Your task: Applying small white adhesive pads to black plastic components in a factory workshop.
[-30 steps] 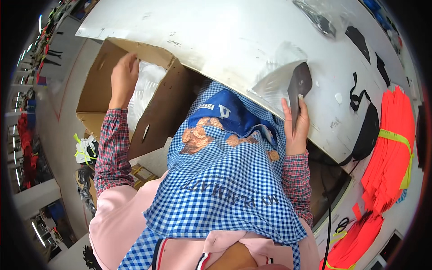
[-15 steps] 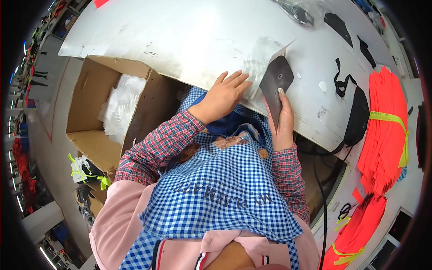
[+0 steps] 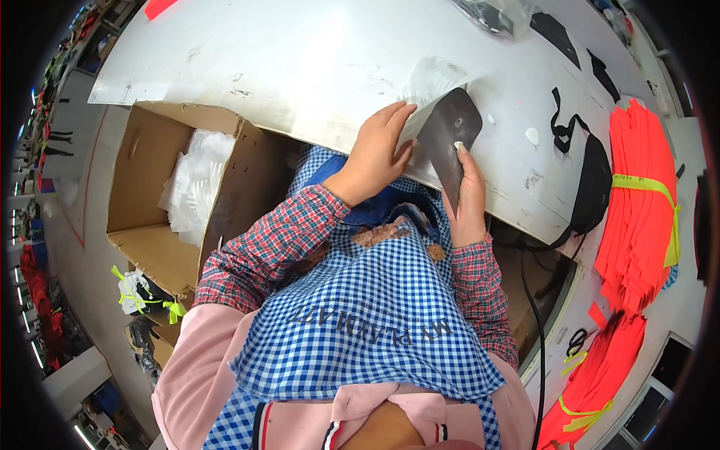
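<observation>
My right hand (image 3: 469, 196) grips a flat dark grey piece (image 3: 453, 129), broad at the top and narrowing downward, with its thumb pressed on the front face. A thin clear plastic sheet (image 3: 415, 129) stands curved between that piece and my left hand (image 3: 373, 157). The left fingers are stretched up along the sheet's edge and the thumb is at its lower part; the exact grip is partly hidden. Just beyond my hands, ribbed clear plastic pieces (image 3: 437, 75) lie on the white table (image 3: 300, 67).
An open cardboard box (image 3: 124, 176) with clear plastic pieces (image 3: 196, 180) stands at the left. A black pouch with straps (image 3: 592, 180), bundled red fabric (image 3: 637, 202) and scissors (image 3: 576, 341) lie at the right. A black cable (image 3: 534, 300) hangs near my right sleeve.
My left hand has turned, with its fingers pointing more upward and its thumb now showing beside the sheet. The dark grey piece has shifted slightly left and tilted.
</observation>
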### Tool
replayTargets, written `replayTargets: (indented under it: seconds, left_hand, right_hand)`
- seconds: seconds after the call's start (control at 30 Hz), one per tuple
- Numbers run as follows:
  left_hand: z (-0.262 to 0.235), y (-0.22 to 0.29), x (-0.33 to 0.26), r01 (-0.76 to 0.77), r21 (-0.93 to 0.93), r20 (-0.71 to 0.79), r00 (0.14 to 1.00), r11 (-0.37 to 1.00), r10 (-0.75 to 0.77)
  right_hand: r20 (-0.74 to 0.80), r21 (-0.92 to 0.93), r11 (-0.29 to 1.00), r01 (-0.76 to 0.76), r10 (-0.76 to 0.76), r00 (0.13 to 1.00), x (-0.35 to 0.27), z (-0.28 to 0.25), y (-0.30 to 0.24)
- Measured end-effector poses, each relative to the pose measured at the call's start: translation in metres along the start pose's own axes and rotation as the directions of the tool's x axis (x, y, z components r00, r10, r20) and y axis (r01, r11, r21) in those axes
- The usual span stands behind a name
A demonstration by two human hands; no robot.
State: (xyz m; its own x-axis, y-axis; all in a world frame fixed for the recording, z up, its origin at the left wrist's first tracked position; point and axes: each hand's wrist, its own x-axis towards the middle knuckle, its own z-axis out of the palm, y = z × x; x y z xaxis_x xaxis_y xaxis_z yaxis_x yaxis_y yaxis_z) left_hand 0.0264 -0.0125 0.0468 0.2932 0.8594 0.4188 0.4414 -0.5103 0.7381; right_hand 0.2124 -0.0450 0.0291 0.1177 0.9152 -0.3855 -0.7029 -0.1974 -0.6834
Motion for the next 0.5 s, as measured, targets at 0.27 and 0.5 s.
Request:
replayTargets:
  seconds: [0.27,0.5]
  left_hand:
    - [0.011,-0.024,-0.009,-0.142,0.509,0.123,0.988,0.849,0.092]
    - [0.008,-0.044,-0.011,-0.118,0.443,0.268,0.963,0.889,-0.006]
  right_hand:
    - [-0.014,0.009,1.000,0.004,-0.004,1.000,0.002,-0.001,0.003]
    - [-0.053,-0.054,0.998,0.044,-0.046,0.998,0.000,0.003,0.001]
